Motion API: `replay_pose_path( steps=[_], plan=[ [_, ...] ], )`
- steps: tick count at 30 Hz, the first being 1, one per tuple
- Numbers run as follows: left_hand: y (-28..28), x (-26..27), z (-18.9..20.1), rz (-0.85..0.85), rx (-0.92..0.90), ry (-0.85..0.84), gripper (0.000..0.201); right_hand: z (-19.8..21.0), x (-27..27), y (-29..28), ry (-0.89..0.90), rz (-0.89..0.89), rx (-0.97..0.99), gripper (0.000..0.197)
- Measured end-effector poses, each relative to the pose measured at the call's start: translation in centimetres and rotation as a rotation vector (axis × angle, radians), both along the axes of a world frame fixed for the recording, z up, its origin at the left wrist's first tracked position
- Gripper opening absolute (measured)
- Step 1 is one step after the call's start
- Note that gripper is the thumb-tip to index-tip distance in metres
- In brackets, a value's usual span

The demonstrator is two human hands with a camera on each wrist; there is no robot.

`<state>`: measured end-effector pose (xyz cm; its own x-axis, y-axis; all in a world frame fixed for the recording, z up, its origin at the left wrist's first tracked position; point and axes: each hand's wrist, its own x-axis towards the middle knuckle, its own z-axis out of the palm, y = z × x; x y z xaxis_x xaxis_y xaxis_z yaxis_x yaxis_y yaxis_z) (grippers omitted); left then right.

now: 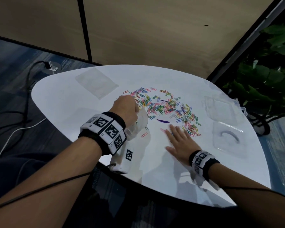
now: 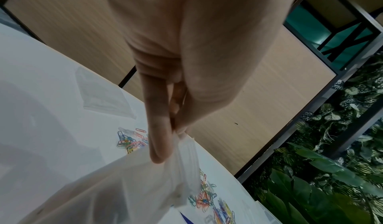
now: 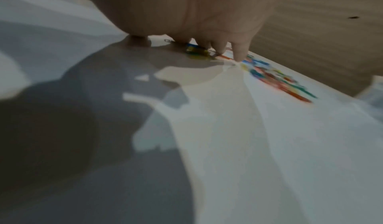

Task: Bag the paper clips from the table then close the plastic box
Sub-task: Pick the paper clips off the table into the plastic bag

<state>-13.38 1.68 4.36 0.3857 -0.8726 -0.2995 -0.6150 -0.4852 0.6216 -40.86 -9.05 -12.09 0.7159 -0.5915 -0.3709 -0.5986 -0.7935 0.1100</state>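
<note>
Several coloured paper clips (image 1: 168,107) lie scattered across the middle of the white table (image 1: 72,106). My left hand (image 1: 125,107) pinches the top edge of a clear plastic bag (image 1: 138,124), which hangs down toward the table at the left edge of the pile; the left wrist view shows the bag (image 2: 132,186) held between thumb and fingers (image 2: 159,137). My right hand (image 1: 179,142) lies flat on the table with straight fingers at the near edge of the clips, some clips (image 3: 196,50) under the fingertips (image 3: 240,53). The clear plastic box (image 1: 227,139) sits open at the right.
A second clear bag (image 1: 97,83) lies flat at the table's far left. A clear lid or tray (image 1: 219,107) sits behind the box. A small dark purple sliver (image 1: 163,121) lies among the clips. Cables run over the floor at left; plants stand at right.
</note>
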Motion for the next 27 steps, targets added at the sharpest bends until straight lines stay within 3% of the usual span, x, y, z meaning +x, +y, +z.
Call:
replay_pose_path(
  steps=[7,14,18,19,21,24,27],
  plan=[
    [0.0,-0.5,0.3,-0.032,0.01,-0.009,0.029,0.3,-2.8,-4.0,0.035,-0.211,-0.077,0.062],
    [-0.6,-0.6,-0.4,-0.021,0.022,-0.003,0.024,0.7,-2.1,-5.1,-0.125,-0.245,-0.051,0.061],
    [-0.8,-1.1,-0.6,-0.032,0.034,-0.004,0.026,1.5,-1.3,-5.6,-0.25,-0.241,-0.117,0.018],
    [-0.9,-1.1,-0.6,-0.031,0.034,-0.004,0.026,1.9,-1.1,-5.8,-0.257,-0.267,-0.118,0.016],
    [-0.9,-1.2,-0.7,-0.033,0.033,-0.009,0.026,2.7,-0.7,-6.2,-0.29,-0.393,-0.093,0.017],
    [-1.0,-1.1,-0.8,-0.036,0.031,-0.014,0.026,4.3,-0.3,-7.1,-0.48,-0.712,0.002,0.01],
    [-1.0,-1.1,-0.8,-0.032,0.031,-0.011,0.026,5.4,-0.4,-8.7,-0.743,-1.092,0.263,0.006]
  ],
)
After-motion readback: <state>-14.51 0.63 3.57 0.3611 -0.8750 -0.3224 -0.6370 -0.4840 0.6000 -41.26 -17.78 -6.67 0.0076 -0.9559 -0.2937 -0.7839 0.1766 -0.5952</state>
